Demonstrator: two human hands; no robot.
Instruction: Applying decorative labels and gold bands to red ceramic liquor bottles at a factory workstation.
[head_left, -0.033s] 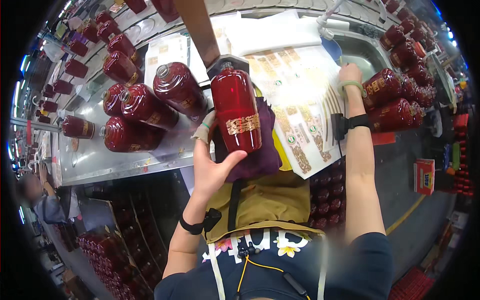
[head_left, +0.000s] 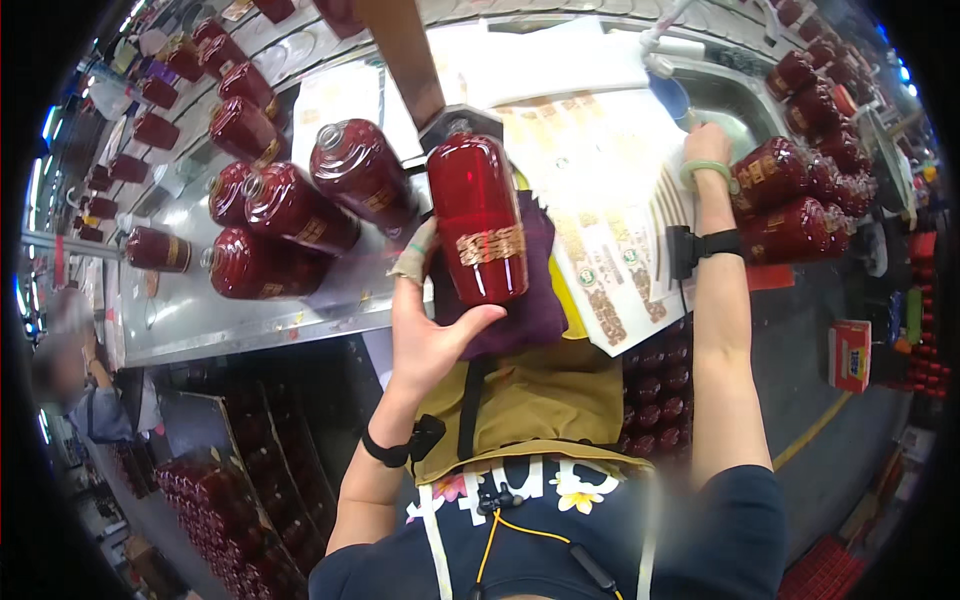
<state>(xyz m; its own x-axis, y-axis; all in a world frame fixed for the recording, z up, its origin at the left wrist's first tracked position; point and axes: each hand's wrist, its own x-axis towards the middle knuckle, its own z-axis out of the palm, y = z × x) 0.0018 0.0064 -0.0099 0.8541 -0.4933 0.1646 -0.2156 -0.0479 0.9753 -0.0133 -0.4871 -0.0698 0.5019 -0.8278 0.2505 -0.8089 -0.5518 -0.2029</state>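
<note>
Dark red bottles (head_left: 302,208): several stand at my left, on the steel table (head_left: 215,325).
My left hand (head_left: 425,328): it is half curled and holds the red bottle (head_left: 478,220) at its left side and base, thumb spread.
Red bottle place: in front of me, over purple cloth (head_left: 541,250).
Pattern sheet (head_left: 585,235): it lies right of the bottle.
My right hand (head_left: 706,145): fingers bend near the blue bowl (head_left: 671,98); I cannot tell if they grip something.

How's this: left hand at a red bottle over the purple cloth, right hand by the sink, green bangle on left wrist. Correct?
No: the head view shows the green bangle on the wrist of the right hand, not the left. The left hand is at the red bottle over the purple cloth, the right by the sink.
</note>
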